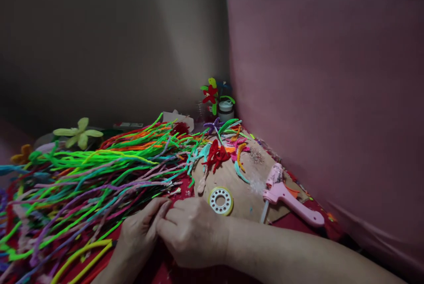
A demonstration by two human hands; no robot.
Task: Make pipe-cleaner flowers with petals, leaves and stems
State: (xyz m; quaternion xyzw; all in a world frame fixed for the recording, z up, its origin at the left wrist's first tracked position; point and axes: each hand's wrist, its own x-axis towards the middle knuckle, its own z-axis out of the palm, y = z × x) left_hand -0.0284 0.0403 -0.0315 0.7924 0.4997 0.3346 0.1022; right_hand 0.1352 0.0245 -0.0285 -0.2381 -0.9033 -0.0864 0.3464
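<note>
Left of the tape roll point(227, 207), a person's left hand point(141, 231) and right hand point(195, 232) are meeting, curled, hiding whether either grip is pinching anything.

Shows a bare right hand point(195, 235) here, broad across the back, with softly rounded knuckles point(180, 237)! Narrows at the uncovered wrist point(228, 240), then widens smoothly into a long, bare right forearm point(285, 244), running right out to the frame's edge. And over to a bare left hand point(135, 231) now: displays fine creases, shadowed folds near the fingers point(154, 209), and just a short stretch of bare left forearm point(112, 268).
</note>
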